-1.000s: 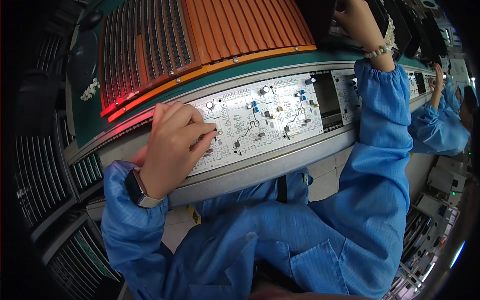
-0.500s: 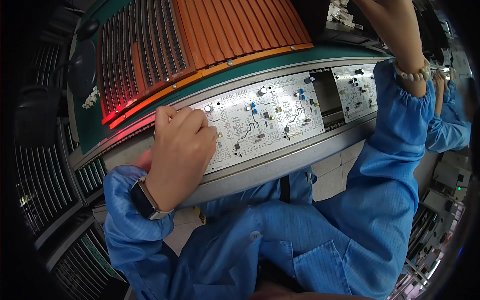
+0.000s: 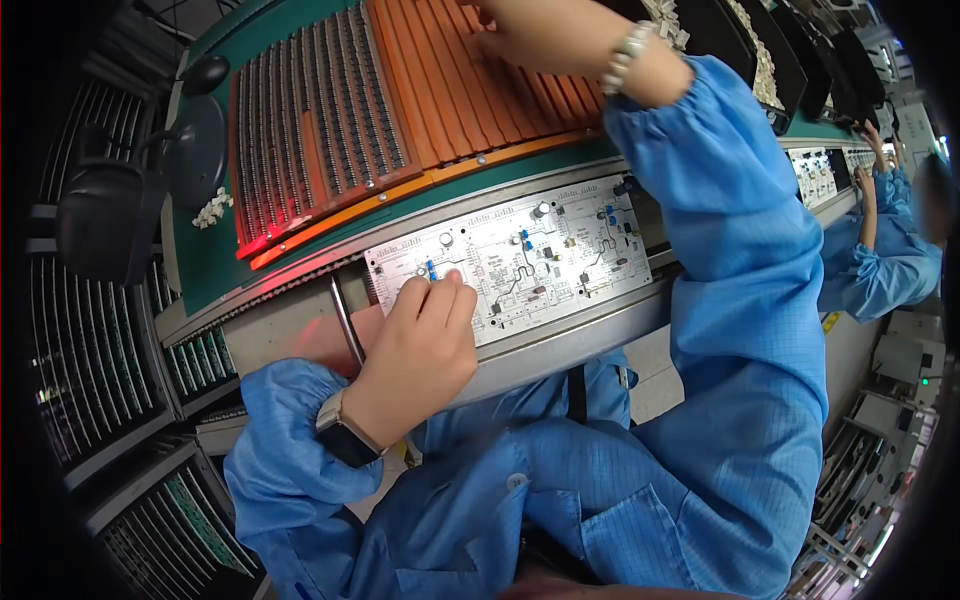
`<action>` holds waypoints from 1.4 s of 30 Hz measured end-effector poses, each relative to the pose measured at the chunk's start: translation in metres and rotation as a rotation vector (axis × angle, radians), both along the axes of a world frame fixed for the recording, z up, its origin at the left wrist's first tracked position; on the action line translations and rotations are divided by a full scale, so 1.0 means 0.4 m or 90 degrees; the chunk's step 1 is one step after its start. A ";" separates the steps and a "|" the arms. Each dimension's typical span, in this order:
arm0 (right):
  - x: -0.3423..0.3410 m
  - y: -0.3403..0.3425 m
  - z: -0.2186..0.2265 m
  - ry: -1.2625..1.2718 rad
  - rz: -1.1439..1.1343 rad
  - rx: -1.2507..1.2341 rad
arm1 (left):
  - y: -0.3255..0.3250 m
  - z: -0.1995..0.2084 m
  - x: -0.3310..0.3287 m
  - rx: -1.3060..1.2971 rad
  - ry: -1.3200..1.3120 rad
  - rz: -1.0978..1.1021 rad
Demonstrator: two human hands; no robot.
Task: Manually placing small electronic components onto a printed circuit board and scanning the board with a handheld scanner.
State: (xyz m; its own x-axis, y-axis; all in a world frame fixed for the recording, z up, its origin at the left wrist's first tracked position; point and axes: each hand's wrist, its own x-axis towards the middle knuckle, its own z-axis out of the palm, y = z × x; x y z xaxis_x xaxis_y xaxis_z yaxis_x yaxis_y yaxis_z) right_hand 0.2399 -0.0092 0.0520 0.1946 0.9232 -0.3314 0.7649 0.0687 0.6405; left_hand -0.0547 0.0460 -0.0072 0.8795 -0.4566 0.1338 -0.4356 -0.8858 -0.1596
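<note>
Left hand [image 3: 420, 340] is working at the circuit board [image 3: 486, 262] beneath; right hand [image 3: 548, 38] is reaching above the orange tray [image 3: 440, 95]; both grips unclear, next move seemingly needing precision.

A long worktop with a matte green surface [image 3: 205, 268] stretches from the left toward the far right, its left part tinged by a red glow, while dark metal racks [image 3: 88, 425] with rows of thin upright slots stand at the left, some filled with green panels. Pale, square floor tiles [image 3: 652, 388] show on the near side, below the worktop's edge. On the right stand boxy, light-grey equipment cabinets [image 3: 903, 358], one bearing a small green indicator light [image 3: 925, 381], amid dim surroundings.
</note>
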 end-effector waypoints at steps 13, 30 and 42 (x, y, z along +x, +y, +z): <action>0.093 0.140 -0.118 0.462 -0.138 0.419 | 0.061 -0.027 0.003 -0.237 0.048 0.053; 0.092 0.157 -0.092 0.451 -0.129 0.538 | 0.233 0.045 0.046 -0.380 -0.230 0.242; 0.107 0.234 -0.107 0.335 -0.105 0.703 | 0.259 0.039 0.050 -0.456 -0.226 0.332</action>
State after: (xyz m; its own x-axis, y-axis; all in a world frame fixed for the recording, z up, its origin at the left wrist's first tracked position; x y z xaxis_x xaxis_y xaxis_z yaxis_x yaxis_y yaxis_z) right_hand 0.2826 0.0842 0.0090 0.4139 0.7349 0.5372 0.8953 -0.4355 -0.0940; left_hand -0.0346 0.1495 0.0083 0.8040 0.2752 0.5272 0.0116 -0.8936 0.4487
